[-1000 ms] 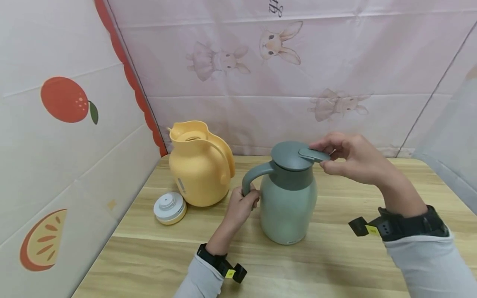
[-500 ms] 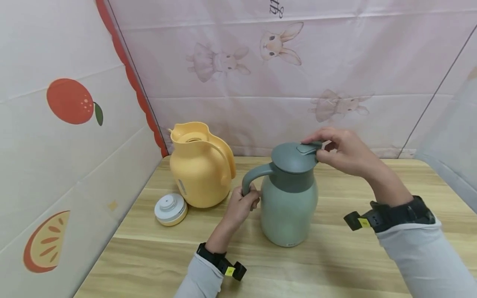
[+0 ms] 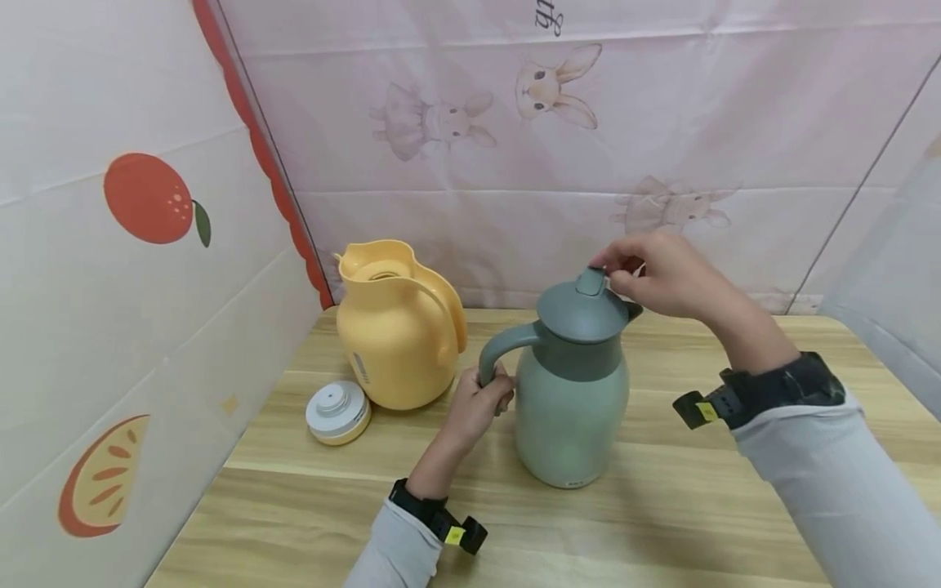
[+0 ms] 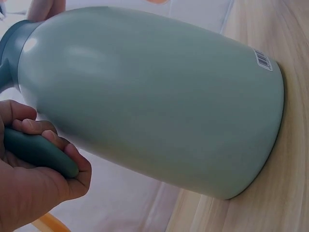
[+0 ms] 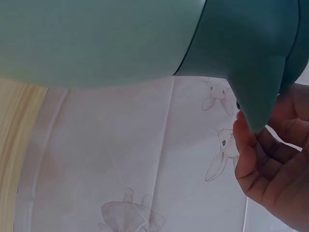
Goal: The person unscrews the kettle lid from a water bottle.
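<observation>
A sage-green thermal jug (image 3: pixel 572 425) stands upright on the wooden table, with a darker green lid (image 3: pixel 577 320) seated on top. My left hand (image 3: pixel 473 408) grips its dark green handle (image 3: pixel 507 339); in the left wrist view the fingers curl round that handle (image 4: pixel 41 152). At the top, my right hand (image 3: pixel 665 276) pinches a small tab (image 3: pixel 591 280) on the lid, which points upward. The spout (image 3: pixel 634 310) juts out to the right below that hand. In the right wrist view the spout (image 5: pixel 258 96) hides part of the fingers.
A yellow jug (image 3: pixel 397 343) without its stopper stands to the left, near the back wall. Beside it lies a round white-and-yellow stopper (image 3: pixel 338 411). Printed cloth covers the back wall (image 3: pixel 456 229) and the left wall (image 3: pixel 184 327).
The lid's tab has swung from lying out over the spout to pointing upward. My right hand has moved up and left with it. My left hand has kept its grip on the handle.
</observation>
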Demonstrator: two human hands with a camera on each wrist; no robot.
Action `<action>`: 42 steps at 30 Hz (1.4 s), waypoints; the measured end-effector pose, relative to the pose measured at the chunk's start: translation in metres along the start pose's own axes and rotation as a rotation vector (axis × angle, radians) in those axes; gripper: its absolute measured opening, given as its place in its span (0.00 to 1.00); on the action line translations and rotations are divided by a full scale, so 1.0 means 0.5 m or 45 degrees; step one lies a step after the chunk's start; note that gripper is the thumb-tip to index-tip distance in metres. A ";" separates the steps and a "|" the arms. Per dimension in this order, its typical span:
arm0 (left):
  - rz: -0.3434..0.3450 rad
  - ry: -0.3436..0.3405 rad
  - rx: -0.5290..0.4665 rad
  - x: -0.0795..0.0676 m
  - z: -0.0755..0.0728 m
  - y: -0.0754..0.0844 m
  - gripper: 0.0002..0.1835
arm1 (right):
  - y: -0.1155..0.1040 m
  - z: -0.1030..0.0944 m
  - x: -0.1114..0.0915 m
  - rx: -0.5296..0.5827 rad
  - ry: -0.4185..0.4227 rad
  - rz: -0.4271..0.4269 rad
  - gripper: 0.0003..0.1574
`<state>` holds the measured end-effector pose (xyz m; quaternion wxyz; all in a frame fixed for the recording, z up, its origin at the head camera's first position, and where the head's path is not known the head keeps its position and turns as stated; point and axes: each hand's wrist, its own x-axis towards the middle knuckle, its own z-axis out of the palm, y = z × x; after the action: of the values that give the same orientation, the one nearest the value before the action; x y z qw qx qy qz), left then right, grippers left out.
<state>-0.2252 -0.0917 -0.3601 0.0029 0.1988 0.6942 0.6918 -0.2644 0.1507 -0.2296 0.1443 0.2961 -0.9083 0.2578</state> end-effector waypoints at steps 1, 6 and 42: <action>0.000 0.001 0.001 0.000 0.000 0.000 0.13 | -0.002 0.001 0.004 0.005 -0.012 0.002 0.13; 0.013 0.008 0.008 0.000 0.000 -0.003 0.13 | -0.016 0.006 0.022 -0.004 -0.057 0.036 0.10; 0.034 -0.006 -0.017 0.004 -0.006 -0.012 0.12 | -0.116 0.062 0.062 -0.025 -0.273 -0.253 0.16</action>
<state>-0.2297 -0.0937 -0.3652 -0.0035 0.2097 0.6868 0.6960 -0.2565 0.0792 -0.2201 0.0741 0.4091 -0.8871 0.2003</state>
